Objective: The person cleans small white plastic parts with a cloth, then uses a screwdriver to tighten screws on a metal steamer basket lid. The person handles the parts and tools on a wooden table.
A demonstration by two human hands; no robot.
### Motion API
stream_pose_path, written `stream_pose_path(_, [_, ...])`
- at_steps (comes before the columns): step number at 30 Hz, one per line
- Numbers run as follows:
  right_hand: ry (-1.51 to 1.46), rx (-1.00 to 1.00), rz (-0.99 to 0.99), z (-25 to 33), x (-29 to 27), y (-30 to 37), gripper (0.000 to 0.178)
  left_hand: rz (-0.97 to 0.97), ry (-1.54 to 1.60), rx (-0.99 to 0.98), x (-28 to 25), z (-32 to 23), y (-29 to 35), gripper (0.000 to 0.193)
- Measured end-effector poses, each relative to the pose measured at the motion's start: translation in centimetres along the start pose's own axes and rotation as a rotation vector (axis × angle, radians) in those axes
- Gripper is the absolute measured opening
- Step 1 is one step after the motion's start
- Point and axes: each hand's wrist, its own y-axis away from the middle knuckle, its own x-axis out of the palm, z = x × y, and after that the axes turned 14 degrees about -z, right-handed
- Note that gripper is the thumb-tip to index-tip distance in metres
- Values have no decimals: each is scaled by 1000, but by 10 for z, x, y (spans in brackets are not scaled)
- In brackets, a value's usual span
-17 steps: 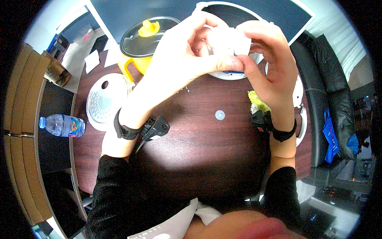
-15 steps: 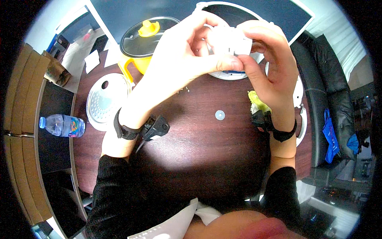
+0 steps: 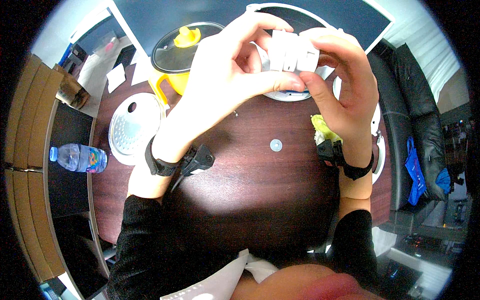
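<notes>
Right of one yellow pot [image 3: 176,84]: one white piece [image 3: 294,52], perhaps two joined parts, partly hidden. Left hand [image 3: 227,65] and right hand [image 3: 347,90], each grip clamped on it. This side of pot: one clear disc [image 3: 276,145], one perforated plate [image 3: 132,129].

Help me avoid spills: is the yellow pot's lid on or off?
On: the dark see-through lid, yellow knob upward, covers the top of the yellow pot.
</notes>
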Motion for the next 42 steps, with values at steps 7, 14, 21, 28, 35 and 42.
stream_pose_path(7, [-17,42,15,3,-4,1,39,11,-27,64,-1,-3,1,61])
stream_pose_path(14, [-97,62,-40,-1,1,4,37,-4,22,17,0,-3,1,57])
stream_pose_path(21, [14,12,-36,2,4,3,38,3,-50,-57,-2,-8,0,53])
stream_pose_path(28, [57,-45,-11,2,3,2,38,-89,107,43,6,9,0,49])
stream_pose_path(35, [70,-16,-1,0,-2,0,37,-94,64,109,7,11,-1,52])
stream_pose_path(42, [-12,60,-44,-2,-4,1,40,-54,72,202,7,14,1,47])
